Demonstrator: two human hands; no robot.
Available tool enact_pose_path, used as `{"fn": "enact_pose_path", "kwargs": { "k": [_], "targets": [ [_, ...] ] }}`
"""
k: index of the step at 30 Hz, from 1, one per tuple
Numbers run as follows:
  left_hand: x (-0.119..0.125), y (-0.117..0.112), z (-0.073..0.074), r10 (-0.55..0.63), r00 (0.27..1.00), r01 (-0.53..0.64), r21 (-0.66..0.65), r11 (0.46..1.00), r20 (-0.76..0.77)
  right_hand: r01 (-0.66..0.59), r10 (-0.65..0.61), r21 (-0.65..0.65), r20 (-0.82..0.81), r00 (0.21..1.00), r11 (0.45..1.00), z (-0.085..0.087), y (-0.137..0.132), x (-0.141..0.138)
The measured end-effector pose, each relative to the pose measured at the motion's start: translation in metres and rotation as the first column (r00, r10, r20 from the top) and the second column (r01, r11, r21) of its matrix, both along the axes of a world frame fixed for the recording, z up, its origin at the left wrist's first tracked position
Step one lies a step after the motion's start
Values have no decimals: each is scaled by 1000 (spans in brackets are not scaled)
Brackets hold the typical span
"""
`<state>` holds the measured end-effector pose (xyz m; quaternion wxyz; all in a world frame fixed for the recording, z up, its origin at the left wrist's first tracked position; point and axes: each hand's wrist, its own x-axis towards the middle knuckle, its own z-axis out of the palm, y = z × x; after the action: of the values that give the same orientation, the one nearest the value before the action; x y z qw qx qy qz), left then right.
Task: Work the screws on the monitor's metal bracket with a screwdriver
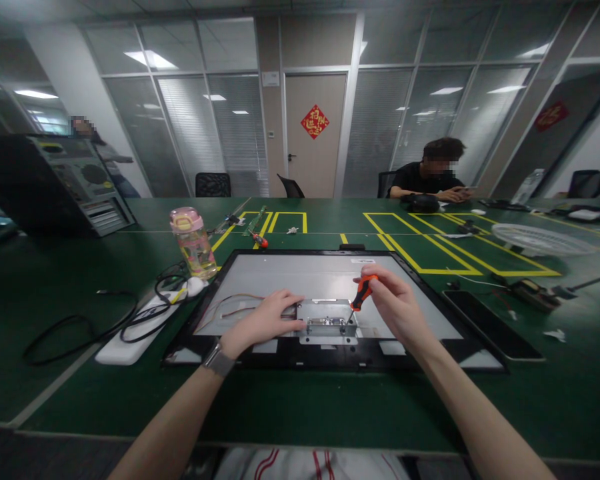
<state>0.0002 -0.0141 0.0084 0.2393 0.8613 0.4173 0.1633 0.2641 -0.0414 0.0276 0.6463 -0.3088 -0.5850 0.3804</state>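
A flat display panel [260, 273] with a black frame lies face down, or back up, on the green table. On its lower middle sits a silver metal bracket [325, 311]. My left hand [273, 317] rests at the bracket's left edge, thumb and fingers apart, pressing against it. In my right hand [395, 300] is an orange and black screwdriver [364, 293], pinched by the handle. Its shaft slants down to the bracket's right part, where the tip meets the metal; the exact contact is too small to make out. Thin wires [240, 308] run left from the bracket.
Left of the panel are a white power strip [130, 340], black cables [80, 320] and a pink-lidded bottle [193, 243]. A black phone [490, 327] lies on the right. Beyond the panel is another screwdriver [261, 241]. A computer case [80, 187] stands far left; a person [430, 177] sits across the table.
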Motion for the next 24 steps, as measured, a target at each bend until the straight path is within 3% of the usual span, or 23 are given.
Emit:
{"fn": "enact_pose_path", "kwargs": {
  "k": [7,11,17,24],
  "targets": [
    [1,0,1,2,1000,-2,8,1000,-10,-132,131,-8,-43,990,991,7,-5,-3],
    [1,-1,1,2,1000,-2,11,1000,-5,-52,52,16,3,999,998,4,-3,-1],
    [1,-2,2,0,1000,0,14,1000,-10,-33,29,31,123,992,999,-2,0,7],
    [1,0,0,3,1000,-3,6,1000,-1,114,-134,126,162,978,986,3,-2,4]
  ]
}}
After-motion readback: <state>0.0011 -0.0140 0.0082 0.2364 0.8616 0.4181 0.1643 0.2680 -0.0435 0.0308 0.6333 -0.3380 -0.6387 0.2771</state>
